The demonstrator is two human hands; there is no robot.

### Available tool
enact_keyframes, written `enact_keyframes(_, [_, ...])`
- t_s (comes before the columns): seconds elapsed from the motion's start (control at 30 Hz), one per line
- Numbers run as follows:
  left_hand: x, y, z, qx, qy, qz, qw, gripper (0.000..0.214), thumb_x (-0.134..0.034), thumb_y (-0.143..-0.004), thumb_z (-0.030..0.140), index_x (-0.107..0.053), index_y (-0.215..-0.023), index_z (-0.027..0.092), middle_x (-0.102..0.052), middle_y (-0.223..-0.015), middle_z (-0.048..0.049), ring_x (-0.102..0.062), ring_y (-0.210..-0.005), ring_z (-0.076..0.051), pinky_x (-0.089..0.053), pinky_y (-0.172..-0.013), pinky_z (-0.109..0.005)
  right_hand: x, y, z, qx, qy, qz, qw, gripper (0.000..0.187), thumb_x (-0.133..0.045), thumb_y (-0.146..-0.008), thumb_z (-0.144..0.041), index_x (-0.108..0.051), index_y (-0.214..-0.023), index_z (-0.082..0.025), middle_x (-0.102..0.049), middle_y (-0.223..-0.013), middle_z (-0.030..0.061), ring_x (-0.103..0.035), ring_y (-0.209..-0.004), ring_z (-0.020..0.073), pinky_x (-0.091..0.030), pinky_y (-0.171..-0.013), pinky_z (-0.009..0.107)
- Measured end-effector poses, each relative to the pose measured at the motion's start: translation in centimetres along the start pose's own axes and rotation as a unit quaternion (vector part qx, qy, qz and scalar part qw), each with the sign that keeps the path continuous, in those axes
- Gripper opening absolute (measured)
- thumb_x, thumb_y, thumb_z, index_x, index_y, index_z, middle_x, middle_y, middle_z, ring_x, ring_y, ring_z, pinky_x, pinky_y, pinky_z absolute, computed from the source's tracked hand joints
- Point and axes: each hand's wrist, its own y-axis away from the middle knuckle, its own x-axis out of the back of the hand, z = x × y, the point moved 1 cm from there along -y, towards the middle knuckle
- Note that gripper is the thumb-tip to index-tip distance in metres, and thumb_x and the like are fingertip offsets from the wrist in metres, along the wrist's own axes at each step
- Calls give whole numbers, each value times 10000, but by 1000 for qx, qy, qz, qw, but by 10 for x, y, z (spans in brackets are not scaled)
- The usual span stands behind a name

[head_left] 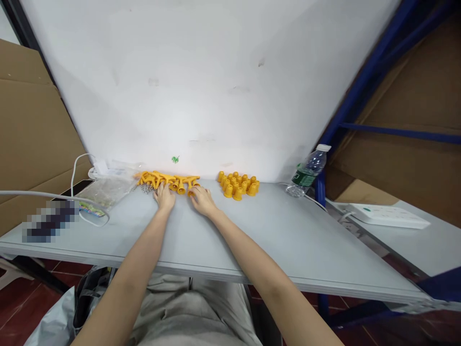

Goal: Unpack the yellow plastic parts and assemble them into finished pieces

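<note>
Against the back panel lies a row of yellow T-shaped plastic pieces (181, 190) with flared, hollow ends facing me. Small metal ball chains (145, 189) hang at its left end. My left hand (165, 197) is at the middle of the row, with its fingers bent onto one of the pieces and their tips partly hidden. At the right end, my right hand (203, 201) has its fingers curled round another T-shaped piece. A cluster of yellow cup-shaped caps (237, 185) stands to the right of my right hand, apart from it.
A clear plastic bag (111, 190) and a white cable (74, 175) lie on the left of the grey table (230, 240), beside a pixelated dark object (50, 222). On the right a plastic bottle (309, 172) leans by a blue post. Beyond it is a white power strip (389, 215).
</note>
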Motion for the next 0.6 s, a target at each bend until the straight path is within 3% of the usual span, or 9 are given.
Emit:
enact_keyframes(0.17, [2, -1, 3, 2, -16, -38, 999, 648, -432, -821, 65, -482, -1423, 300, -342, -1598, -38, -287, -1483, -218, -166, -1224, -523, -8, -25, -24, 28, -9, -43, 999, 436, -439, -958, -232, -532, -1383, -206, -523, -1457, 124, -419, -1358, 257, -303, -1091, 493])
enact_keyframes(0.3, [9, -3, 2, -6, -31, -58, 998, 660, -417, -829, 60, -460, -1446, 290, -312, -1609, -43, -292, -1482, -212, -183, -1222, -509, -13, -50, -37, -23, 0, -117, 993, 485, -379, -990, -253, -440, -1472, -269, -419, -1553, 67, -358, -1417, 260, -245, -1131, 565])
enact_keyframes(0.4, [12, -6, -2, -22, -38, -70, 997, 669, -420, -827, 54, -455, -1453, 285, -307, -1610, -50, -316, -1471, -203, -205, -1217, -489, -14, -62, -45, -46, 37, -142, 988, 471, -385, -993, -260, -459, -1458, -279, -465, -1521, 71, -397, -1386, 278, -269, -1108, 584])
enact_keyframes(0.6, [9, -15, -13, -54, -20, -69, 996, 717, -461, -790, 24, -468, -1453, 296, -326, -1602, -52, -338, -1461, -240, -272, -1186, -504, -11, -70, -50, -45, 119, -115, 985, 354, -448, -974, -333, -607, -1279, -249, -599, -1371, 116, -467, -1305, 315, -312, -1044, 585])
